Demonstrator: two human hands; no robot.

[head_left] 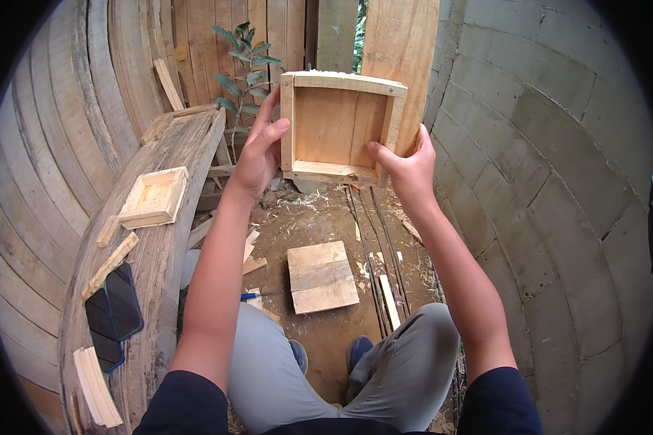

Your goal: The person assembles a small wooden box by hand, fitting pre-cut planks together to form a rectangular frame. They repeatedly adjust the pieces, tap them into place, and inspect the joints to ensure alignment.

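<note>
A shallow square wooden box (341, 127) is held up in front of me, its hollow side facing me. My left hand (260, 154) grips its left side, thumb on the frame and fingers behind. On the right side, my right hand (412, 170) clasps the frame, its thumb reaching over the inner edge near the lower corner. The box's back panel looks made of boards with a seam. Most of my fingers are hidden behind it. Below, a flat square wooden piece (323, 277) lies on the dirt floor.
On the left, a rough plank bench (168, 250) carries a smaller wooden box (154, 197), two dark phones (125, 304) and wood strips (96, 388). A blue-handled tool (250, 296), thin rods (370, 254) and shavings lie on the ground. A block wall (551, 181) rises at right; a leafy plant (243, 76) stands behind.
</note>
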